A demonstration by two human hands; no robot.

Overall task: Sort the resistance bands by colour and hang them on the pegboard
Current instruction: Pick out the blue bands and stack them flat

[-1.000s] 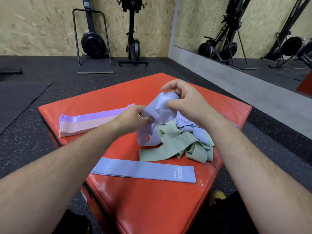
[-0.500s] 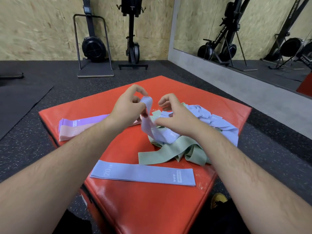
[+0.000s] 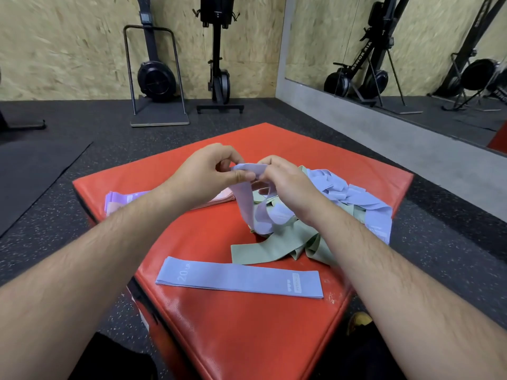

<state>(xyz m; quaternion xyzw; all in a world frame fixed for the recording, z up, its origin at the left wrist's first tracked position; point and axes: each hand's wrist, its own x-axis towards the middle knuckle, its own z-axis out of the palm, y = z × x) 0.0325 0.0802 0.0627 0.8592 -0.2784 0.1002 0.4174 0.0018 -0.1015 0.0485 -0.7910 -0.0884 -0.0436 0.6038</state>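
Pinching periwinkle fabric loop band [image 3: 247, 204] at its top with left hand [image 3: 205, 174] and right hand [image 3: 288, 185], over red padded box's [image 3: 247, 338] middle. Lift gently, perhaps snagged in tangled sage-green fabric bands [image 3: 274, 248]. Lay on flat matching periwinkle band [image 3: 238, 278] at near edge.

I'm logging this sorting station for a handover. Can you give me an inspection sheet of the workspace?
Surface: red padded box on a speckled black floor.
Job's things: flat blue band at the front; purple and pink stack at left; tangled green and blue pile at right; pegboard not in view.
Clutter: nothing seen.
Hands: left hand and right hand both pinch the held blue band, which hangs down to the pile.
Cables: nothing seen.
Surroundings: upright exercise machines against a chipboard wall; mirror at right.
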